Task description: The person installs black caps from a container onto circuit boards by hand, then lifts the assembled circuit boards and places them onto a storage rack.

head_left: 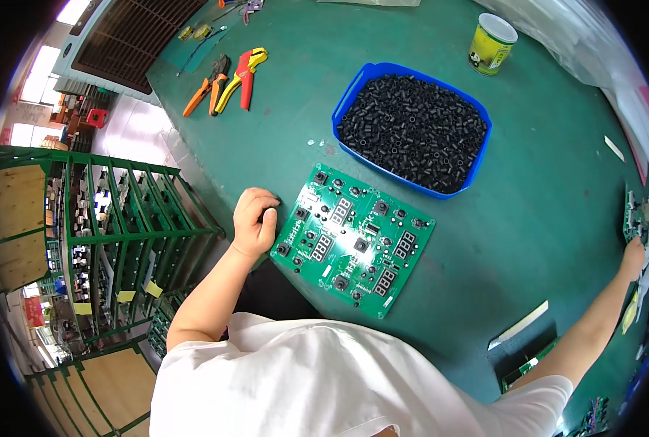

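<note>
A green circuit board (353, 240) lies flat on the table before me, with several digit displays and black push-button parts. Beside its left edge rests my left hand (255, 222), loosely closed, with nothing visible in it. Far to the right, my arm stretches out and my right hand (634, 256) grips the lower end of another green circuit board (632, 217), which stands nearly upright. The fingers there are partly hidden. Beyond the flat board stands a blue tray (337, 120) filled with small black tube-like caps (412, 131).
A red-and-yellow hand tool (244, 79) and orange-handled pliers (211, 89) lie at the far left. A yellow-green can (491, 45) stands at the back right. Near my right arm are a pale strip (518, 325) and more boards (532, 366). Green racks (113, 200) stand left.
</note>
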The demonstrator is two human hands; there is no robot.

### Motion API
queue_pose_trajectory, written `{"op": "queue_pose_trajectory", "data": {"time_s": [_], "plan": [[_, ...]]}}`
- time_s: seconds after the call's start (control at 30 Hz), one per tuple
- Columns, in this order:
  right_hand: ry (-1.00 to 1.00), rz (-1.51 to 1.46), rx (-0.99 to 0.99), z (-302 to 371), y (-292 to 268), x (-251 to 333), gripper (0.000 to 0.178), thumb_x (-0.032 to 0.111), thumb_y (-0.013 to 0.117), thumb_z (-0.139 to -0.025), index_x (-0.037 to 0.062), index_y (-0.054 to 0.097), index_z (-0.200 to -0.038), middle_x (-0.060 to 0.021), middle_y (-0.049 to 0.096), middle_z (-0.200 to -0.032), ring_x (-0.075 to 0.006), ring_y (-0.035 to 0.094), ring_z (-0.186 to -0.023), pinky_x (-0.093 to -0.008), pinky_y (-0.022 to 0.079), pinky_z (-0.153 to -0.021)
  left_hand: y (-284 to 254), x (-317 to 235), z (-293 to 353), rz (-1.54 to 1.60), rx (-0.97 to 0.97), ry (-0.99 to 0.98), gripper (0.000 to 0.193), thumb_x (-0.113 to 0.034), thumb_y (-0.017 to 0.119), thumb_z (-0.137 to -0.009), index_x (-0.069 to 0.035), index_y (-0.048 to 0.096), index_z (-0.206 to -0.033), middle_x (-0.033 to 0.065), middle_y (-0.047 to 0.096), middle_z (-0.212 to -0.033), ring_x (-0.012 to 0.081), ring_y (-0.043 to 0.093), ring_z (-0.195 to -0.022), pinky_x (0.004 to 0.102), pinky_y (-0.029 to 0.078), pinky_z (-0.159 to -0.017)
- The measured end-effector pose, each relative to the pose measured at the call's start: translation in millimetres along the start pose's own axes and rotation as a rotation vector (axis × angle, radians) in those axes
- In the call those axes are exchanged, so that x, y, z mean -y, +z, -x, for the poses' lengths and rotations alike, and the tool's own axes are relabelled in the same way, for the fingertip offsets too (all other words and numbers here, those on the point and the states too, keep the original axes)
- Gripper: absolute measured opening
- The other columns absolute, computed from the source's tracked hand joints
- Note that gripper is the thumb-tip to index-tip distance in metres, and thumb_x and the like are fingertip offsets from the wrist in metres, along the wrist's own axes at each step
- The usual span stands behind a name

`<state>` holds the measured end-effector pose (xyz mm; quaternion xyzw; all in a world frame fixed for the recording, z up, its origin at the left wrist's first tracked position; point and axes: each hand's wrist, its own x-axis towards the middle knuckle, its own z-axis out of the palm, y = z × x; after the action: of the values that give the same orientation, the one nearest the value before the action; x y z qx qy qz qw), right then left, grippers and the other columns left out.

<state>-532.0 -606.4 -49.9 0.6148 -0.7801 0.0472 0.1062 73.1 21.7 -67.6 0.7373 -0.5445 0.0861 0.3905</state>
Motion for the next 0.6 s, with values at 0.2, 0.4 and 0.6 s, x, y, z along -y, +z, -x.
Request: {"op": "queue_pose_trajectory", "data": {"time_s": [0.2, 0.4, 0.6], "plan": [[-0.15, -0.042, -0.044, 45.7, -16.2, -5.6, 0.054, 0.048, 0.033, -0.089, 0.0044, 0.06, -0.106, -0.0206, 0.06, -0.106, -0.0401, 0.055, -0.099, -0.0482, 0.044, -0.083, -3.9, -2.5, -0.3, 0.018, 0.013, -0.025, 0.016, -0.016, 0.056, -0.081, -0.001, 0.057, -0.078, 0.0129, 0.058, -0.081, 0.029, 0.055, -0.076, 0.0357, 0.045, -0.069], [-0.465, -0.327, -0.159, 134.9, -66.9, -7.3, 0.038, 0.033, 0.04, -0.09, 0.0, 0.058, -0.083, -0.025, 0.057, -0.079, -0.0421, 0.055, -0.073, -0.0456, 0.043, -0.064, -2.9, 3.6, 3.7, 0.067, 0.07, -0.096, 0.019, -0.018, 0.051, -0.085, -0.001, 0.059, -0.08, 0.0126, 0.058, -0.074, 0.0288, 0.056, -0.07, 0.0345, 0.045, -0.065], [-0.664, -0.591, -0.07, 323.2, -130.8, 6.2, 0.03, 0.015, 0.053, -0.085, -0.0011, 0.042, -0.062, -0.0162, 0.04, -0.057, -0.0257, 0.039, -0.05, -0.0379, 0.033, -0.05, -6.7, -35.5, -42.1, -0.075, 0.558, -0.586, 0.045, -0.044, 0.056, -0.082, 0.0, 0.063, -0.091, 0.0145, 0.063, -0.075, 0.0305, 0.061, -0.072, 0.0365, 0.047, -0.065]]}}
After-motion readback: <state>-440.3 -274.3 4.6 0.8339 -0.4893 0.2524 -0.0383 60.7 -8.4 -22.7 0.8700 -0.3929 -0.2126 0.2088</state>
